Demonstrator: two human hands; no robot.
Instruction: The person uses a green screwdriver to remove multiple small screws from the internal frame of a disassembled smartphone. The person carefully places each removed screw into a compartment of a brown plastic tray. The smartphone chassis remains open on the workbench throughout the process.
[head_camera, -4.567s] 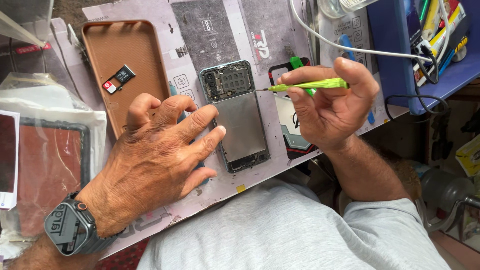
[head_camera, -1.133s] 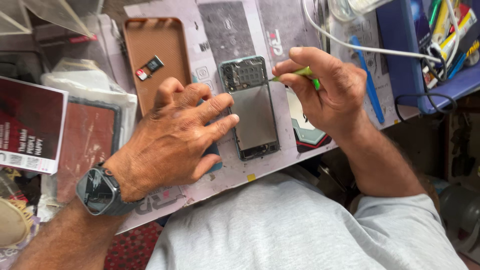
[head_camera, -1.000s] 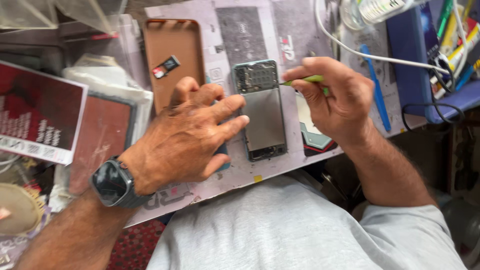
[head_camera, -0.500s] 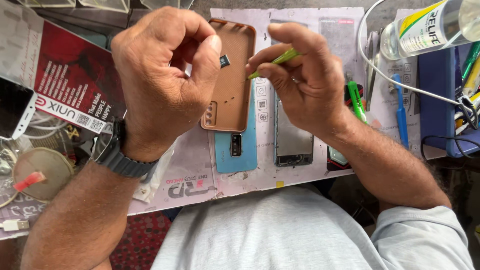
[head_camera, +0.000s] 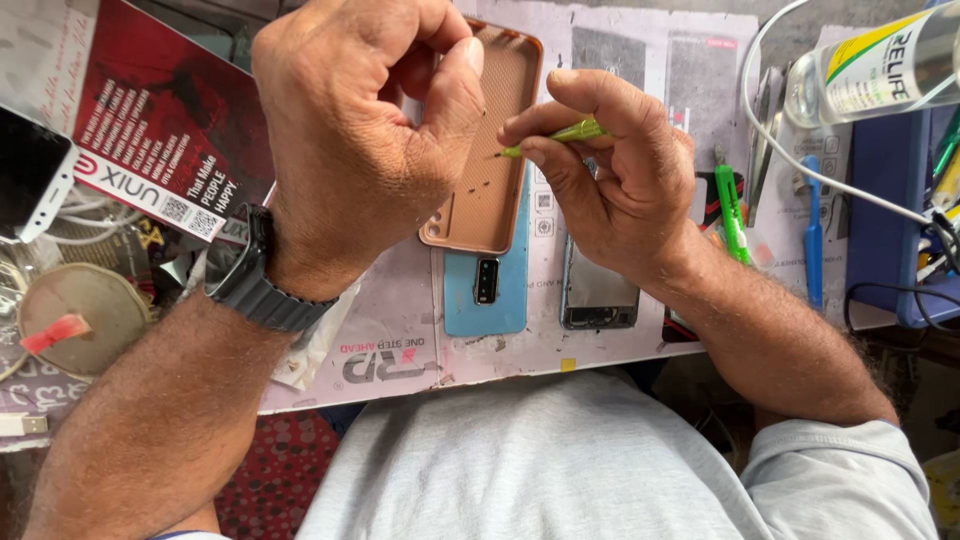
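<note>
Both hands had lifted off the opened phone (head_camera: 598, 295) at lower centre: left hand (head_camera: 360, 130), upper centre, pinched something too small to identify, and right hand (head_camera: 610, 170) gripped a green tool (head_camera: 560, 135), tip toward it.

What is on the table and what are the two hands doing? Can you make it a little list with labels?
left hand: raised, fingers curled together; what they pinch is too small to tell
right hand: holds a thin green tool, tip pointing at the left hand
under the hands: tan phone case, blue phone back, opened phone
surface: printed work mat
wrist: dark watch on the left arm
</note>
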